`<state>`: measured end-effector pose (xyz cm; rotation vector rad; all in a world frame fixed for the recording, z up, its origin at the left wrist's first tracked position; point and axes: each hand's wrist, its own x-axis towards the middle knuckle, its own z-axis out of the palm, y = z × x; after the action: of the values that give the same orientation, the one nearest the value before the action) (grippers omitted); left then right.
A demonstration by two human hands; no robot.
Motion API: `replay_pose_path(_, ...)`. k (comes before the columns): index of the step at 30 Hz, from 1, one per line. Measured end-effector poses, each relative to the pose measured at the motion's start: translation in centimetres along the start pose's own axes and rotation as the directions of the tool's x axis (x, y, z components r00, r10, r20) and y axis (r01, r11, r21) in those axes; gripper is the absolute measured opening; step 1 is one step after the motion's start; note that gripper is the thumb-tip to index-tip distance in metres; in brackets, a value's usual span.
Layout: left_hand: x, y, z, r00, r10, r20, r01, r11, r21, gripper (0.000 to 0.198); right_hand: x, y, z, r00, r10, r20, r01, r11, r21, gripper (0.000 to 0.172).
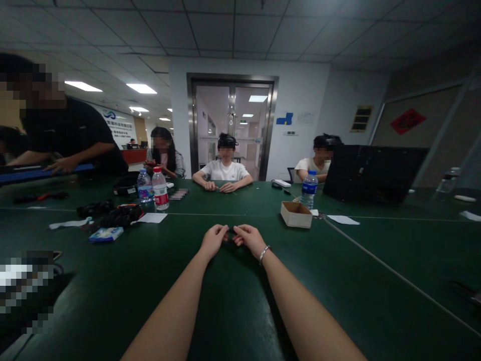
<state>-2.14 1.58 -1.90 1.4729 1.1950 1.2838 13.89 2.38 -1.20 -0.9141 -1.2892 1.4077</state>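
Note:
Both my hands are stretched out over the green table [233, 296], close together near its middle. Between them is a small dark object [231, 229], too small and dim to name. My left hand [214, 240] pinches its left end with thumb and fingers. At the other end, the fingertips of my right hand [251, 240] are closed on it too. A silver bracelet [264, 254] circles my right wrist. Fingers cover most of the object.
Right of my hands stand an open cardboard box [296, 215] and a blue-labelled water bottle [309, 189]. To the left are a red-capped bottle [160, 189], black gear [120, 216] and a blue-white packet [106, 234]. A black monitor [376, 173] stands right; several people surround the table.

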Motion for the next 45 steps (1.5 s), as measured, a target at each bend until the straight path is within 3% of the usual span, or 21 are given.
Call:
replay_pose_path(5,-0.7,0.8,-0.1,0.995,0.101,0.016,-0.100,0.993,-0.068,0.034,0.2,0.3,-0.1,1.000,-0.012,-0.006,0.012,1.000,-0.001,0.028)
replay_pose_path(9,-0.6,0.6,0.3,0.996,0.084,0.000,-0.083,0.990,-0.111,0.040,0.2,0.5,-0.1,1.000,-0.027,0.014,0.027,1.000,0.005,0.033)
replay_pose_path(14,0.2,-0.4,0.5,0.999,0.040,0.014,-0.040,0.999,-0.005,0.037,0.2,0.4,0.0,1.000,0.000,0.009,0.000,1.000,0.001,0.034)
replay_pose_path(21,0.1,0.1,-0.3,0.988,0.146,0.040,-0.145,0.989,-0.015,0.038,0.2,0.2,0.1,1.000,-0.012,-0.008,0.012,1.000,-0.005,0.027)
replay_pose_path(27,0.0,0.3,0.2,1.000,-0.015,-0.022,0.014,0.998,-0.065,0.042,0.2,0.1,0.1,1.000,0.007,-0.013,-0.007,1.000,-0.012,0.023)
replay_pose_path(30,0.0,0.3,0.1,0.999,0.042,-0.018,-0.042,0.999,-0.016,0.038,0.4,0.3,0.0,1.000,0.001,0.002,-0.001,1.000,-0.013,0.024)
replay_pose_path(34,-0.1,0.6,-0.2,0.990,0.142,0.013,-0.141,0.987,-0.073,0.033,0.4,0.5,-0.1,1.000,-0.007,0.005,0.007,1.000,0.009,0.028)
replay_pose_path(38,-0.1,0.7,-0.1,0.996,0.088,-0.031,-0.090,0.993,-0.076,0.039,0.3,0.4,-0.1,1.000,-0.022,0.006,0.022,1.000,-0.002,0.030)
replay_pose_path(41,0.0,0.4,0.1,0.999,0.042,0.007,-0.042,0.997,-0.058,0.035,0.4,0.5,0.0,1.000,-0.018,0.002,0.018,1.000,-0.017,0.028)
replay_pose_path(45,-0.2,0.5,0.0,0.996,0.082,0.042,-0.080,0.996,-0.044,0.031,0.6,0.7,-0.1,1.000,-0.007,0.001,0.007,1.000,-0.009,0.027)
